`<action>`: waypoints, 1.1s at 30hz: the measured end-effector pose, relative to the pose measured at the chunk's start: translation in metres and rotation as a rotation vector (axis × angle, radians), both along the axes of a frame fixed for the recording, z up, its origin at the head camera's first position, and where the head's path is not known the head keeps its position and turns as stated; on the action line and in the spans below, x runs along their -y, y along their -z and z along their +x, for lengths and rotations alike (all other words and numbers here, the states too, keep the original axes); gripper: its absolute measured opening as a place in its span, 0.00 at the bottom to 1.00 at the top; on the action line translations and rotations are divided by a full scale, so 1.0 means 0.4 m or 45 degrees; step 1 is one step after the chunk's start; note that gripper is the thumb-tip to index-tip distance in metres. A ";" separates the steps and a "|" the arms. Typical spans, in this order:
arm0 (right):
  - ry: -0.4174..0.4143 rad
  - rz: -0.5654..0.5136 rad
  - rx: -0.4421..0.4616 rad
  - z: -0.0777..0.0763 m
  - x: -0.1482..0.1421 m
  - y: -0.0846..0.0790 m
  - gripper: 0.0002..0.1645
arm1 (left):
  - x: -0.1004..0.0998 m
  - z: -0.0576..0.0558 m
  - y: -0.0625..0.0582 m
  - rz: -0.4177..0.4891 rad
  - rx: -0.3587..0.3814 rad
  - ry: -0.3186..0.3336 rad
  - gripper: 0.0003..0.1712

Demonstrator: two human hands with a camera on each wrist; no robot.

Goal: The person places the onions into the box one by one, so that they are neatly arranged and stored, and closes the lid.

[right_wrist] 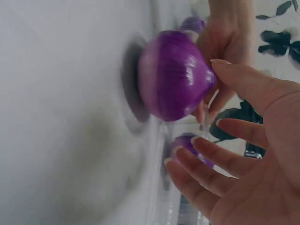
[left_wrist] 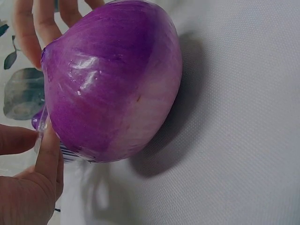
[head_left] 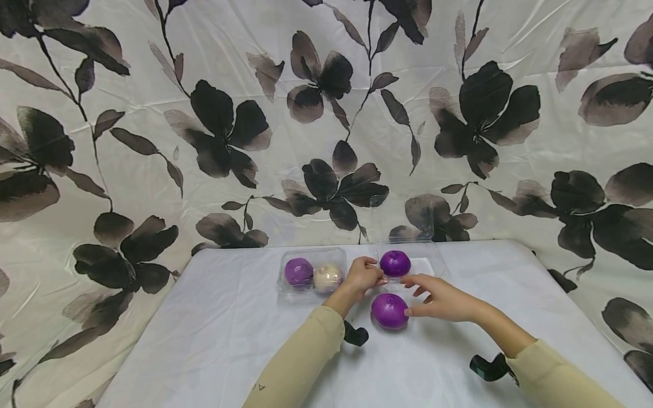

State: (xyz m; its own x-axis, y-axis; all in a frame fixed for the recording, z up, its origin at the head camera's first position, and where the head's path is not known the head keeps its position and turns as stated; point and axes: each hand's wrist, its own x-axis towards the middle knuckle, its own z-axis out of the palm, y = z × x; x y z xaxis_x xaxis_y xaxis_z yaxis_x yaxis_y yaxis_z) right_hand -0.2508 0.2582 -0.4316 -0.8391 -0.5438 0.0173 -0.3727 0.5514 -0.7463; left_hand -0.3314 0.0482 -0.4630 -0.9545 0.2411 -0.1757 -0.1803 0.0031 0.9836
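Observation:
A purple onion [head_left: 390, 311] sits on the white cloth in front of an open clear plastic container [head_left: 422, 266]. Inside that container is another purple onion [head_left: 395, 263]. My left hand [head_left: 363, 276] pinches the container's near left edge between thumb and finger; the left wrist view shows the clear rim [left_wrist: 43, 123] there. My right hand [head_left: 442, 298] reaches in from the right with its fingers spread and relaxed. Its thumb [right_wrist: 239, 75] is right at the tip of the front onion [right_wrist: 173, 77], while the other fingers extend toward the container.
Left of the open container stands a second clear container [head_left: 282, 288], holding a purple onion [head_left: 299, 272] and a whitish one [head_left: 328, 278]. The open container's lid [head_left: 403, 218] rises at the back. A floral curtain [head_left: 219, 136] hangs behind the white-covered table [head_left: 219, 328].

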 end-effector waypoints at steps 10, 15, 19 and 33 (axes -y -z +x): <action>0.054 -0.079 0.028 0.014 0.027 0.056 0.43 | -0.002 0.003 0.002 -0.018 0.000 -0.015 0.27; 0.119 -0.092 -0.012 0.024 0.044 0.082 0.44 | 0.000 0.001 0.006 0.008 0.011 -0.005 0.26; 0.149 -0.105 -0.041 0.027 0.058 0.096 0.45 | 0.000 -0.002 0.009 0.009 0.011 -0.006 0.26; 0.181 -0.067 -0.063 0.015 0.077 0.120 0.47 | -0.001 -0.002 0.003 -0.009 0.006 -0.014 0.25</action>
